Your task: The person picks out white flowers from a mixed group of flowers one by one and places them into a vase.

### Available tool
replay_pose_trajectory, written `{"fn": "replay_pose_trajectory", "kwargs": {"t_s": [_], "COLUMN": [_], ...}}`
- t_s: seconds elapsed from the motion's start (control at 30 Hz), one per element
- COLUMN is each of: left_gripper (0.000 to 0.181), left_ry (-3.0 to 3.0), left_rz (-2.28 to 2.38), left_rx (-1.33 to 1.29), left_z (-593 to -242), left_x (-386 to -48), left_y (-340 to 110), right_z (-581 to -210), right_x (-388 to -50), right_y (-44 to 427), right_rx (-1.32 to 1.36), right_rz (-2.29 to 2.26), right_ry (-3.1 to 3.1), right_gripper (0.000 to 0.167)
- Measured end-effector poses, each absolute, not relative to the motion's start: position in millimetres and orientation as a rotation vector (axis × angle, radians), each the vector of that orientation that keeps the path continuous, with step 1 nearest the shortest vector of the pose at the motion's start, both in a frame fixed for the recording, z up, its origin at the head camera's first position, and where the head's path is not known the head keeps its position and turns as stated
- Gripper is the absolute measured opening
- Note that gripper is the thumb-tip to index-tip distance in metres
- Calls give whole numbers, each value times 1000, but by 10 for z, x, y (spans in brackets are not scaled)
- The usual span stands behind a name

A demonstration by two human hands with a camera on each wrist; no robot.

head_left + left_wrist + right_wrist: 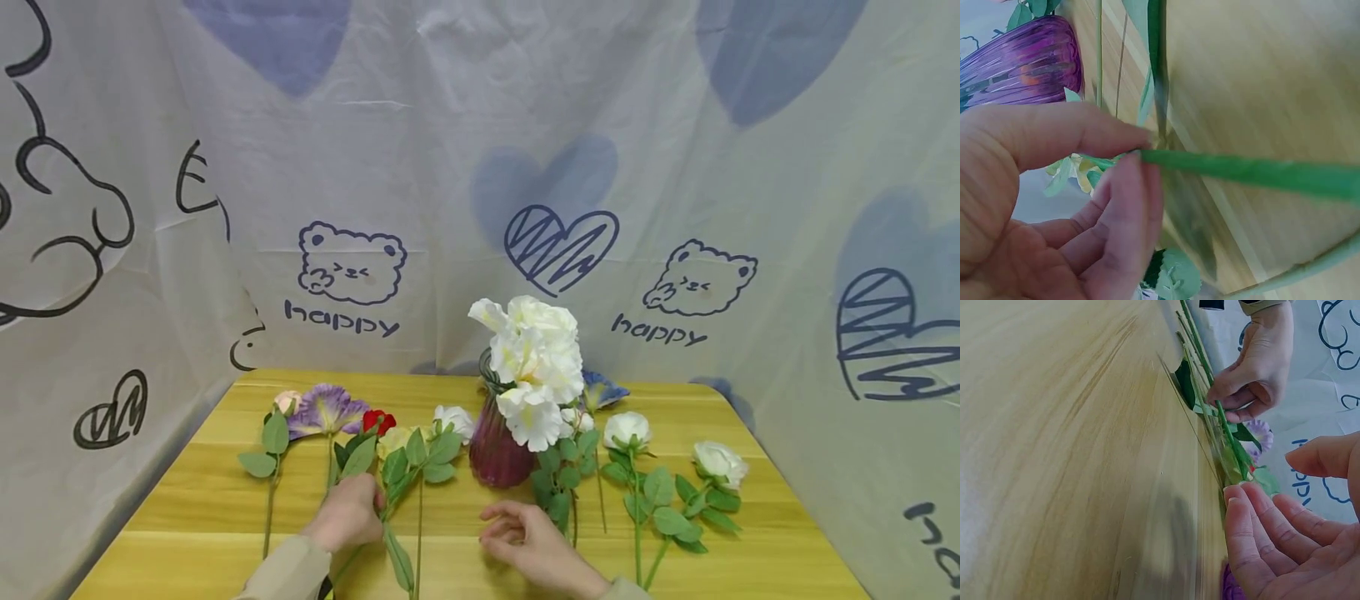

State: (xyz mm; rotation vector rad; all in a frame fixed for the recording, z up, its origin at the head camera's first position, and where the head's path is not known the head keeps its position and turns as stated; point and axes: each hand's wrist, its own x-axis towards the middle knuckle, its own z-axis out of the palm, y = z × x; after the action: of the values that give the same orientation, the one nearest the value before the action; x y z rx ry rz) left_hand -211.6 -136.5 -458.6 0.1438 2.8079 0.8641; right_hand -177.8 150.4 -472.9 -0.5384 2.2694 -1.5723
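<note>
My left hand [347,512] pinches a green flower stem [1241,169] between thumb and fingertips, just above the table. Which bloom it carries is hard to tell; a yellow flower [395,442] and a red flower [379,422] lie just past that hand. My right hand [534,546] hovers over the table with loosely bent fingers and nothing in them, in front of the purple glass vase [501,450]. Large white flowers [536,358] stand in the vase, leaning right. In the right wrist view, the right hand's fingers [1285,531] are apart from the thumb.
Left of the vase lie a purple flower [330,410], a pale pink rose [287,402] and a white rose [454,422]. To its right are white roses [627,430] with leafy stems and a blue flower [602,390]. A printed cloth [450,183] hangs behind the wooden table [195,500].
</note>
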Motion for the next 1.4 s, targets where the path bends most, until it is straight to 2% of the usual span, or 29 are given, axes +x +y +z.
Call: {"fn": "replay_pose_trajectory", "kwargs": {"t_s": [0.1, 0.53, 0.67, 0.83, 0.9, 1.4], "left_gripper": [38, 45, 36, 8, 2, 5], "left_ry": [2842, 2800, 2780, 2808, 2816, 2881], "left_rz": [892, 1022, 1065, 1118, 1152, 1372], "left_rx": [122, 155, 116, 81, 78, 177], "left_z": [-4578, -4517, -4494, -4458, -4440, -4168], "left_x": [-2106, -2087, -2096, -2113, -2121, -2232], "left_y": [-1369, -1417, -1432, -1445, -1443, -1403], "right_z": [-4725, -4731, -4751, -4780, -4788, -4677], "right_x": [-1775, -1768, -1775, -1804, -1818, -1970], "right_y": [1504, 1514, 1531, 1560, 1574, 1715], "right_rx": [-536, -551, -562, -571, -575, -518], "right_rz": [-1572, -1546, -1556, -1568, -1573, -1625], "right_ry": [2281, 2361, 2381, 2412, 2424, 2541], "right_gripper": [36, 37, 37, 36, 36, 33]}}
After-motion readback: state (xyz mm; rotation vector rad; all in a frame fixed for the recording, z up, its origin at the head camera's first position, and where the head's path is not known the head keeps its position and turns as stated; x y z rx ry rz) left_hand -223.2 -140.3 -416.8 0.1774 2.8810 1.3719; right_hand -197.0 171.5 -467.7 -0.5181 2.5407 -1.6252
